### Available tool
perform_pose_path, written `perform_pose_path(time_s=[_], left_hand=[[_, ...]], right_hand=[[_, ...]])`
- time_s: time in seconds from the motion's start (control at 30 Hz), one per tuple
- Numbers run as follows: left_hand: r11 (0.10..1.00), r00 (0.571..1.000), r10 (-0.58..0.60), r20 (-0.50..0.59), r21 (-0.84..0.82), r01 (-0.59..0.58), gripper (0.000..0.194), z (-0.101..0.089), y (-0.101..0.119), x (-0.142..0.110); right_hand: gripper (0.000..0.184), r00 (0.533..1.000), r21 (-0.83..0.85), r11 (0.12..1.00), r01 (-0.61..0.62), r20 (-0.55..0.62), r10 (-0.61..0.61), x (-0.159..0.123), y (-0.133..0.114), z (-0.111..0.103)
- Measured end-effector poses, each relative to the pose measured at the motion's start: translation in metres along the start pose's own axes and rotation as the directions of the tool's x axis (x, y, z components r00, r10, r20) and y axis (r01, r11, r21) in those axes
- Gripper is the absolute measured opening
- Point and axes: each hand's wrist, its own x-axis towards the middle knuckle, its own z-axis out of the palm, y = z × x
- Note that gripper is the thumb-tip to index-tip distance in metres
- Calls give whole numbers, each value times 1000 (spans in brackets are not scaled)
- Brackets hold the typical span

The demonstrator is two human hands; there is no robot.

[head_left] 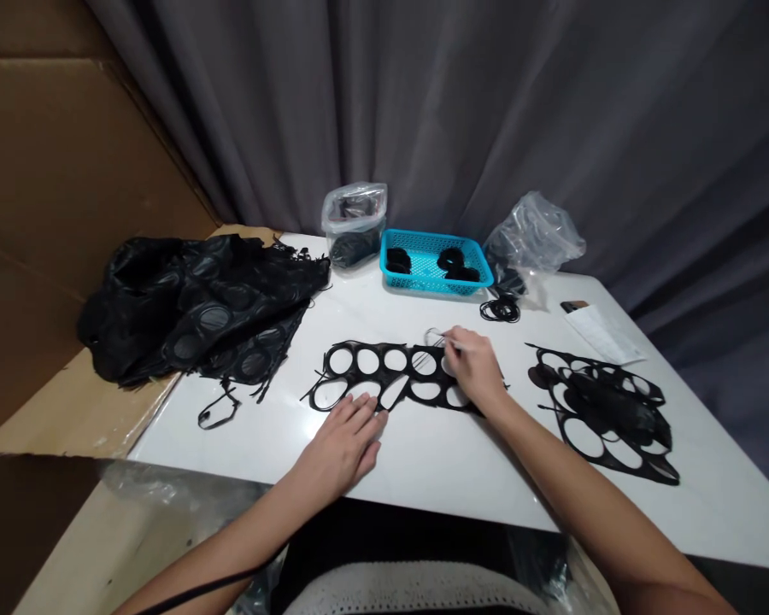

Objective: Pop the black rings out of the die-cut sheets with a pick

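Note:
A black strip (367, 363) with two rows of round and oval holes lies flat on the white table. My left hand (339, 444) rests on its near edge, fingers stretched out and lying flat. Over its right part, my right hand (472, 363) is closed in a pinch around a slim, pale-handled tool (461, 344), whose exact kind I cannot make out. Thin dark strands run from near the tool's tip down toward the middle of the strip. My right hand and wrist hide part of the strip's right end.
A large heap of black perforated material (192, 299) lies at left beside a cardboard box (70, 171). Behind stand a clear tub (355, 226), a blue basket (436, 282) with black coils, and a plastic bag (535, 235). Another black perforated piece (615, 414) lies at right.

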Motion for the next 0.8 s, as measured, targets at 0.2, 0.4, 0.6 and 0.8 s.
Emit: perform_pose_path(time_s=[0.2,0.4,0.6,0.8], left_hand=[[999,1000,-24,-1,-48,24,24,-11,2,20],[989,991,123,52,-90,-118,48,6,10,44],[988,986,135,101,-83,-127,46,15,8,40],[988,987,134,86,-93,-126,43,12,8,40]], right_hand=[[16,970,320,922,-217,173,168,-9,9,-27],[12,913,461,840,-286,398,92,-52,-27,-17],[12,926,474,836,-275,364,99,-63,-25,-10],[12,938,469,853,-228,340,64,-64,-25,-10]])
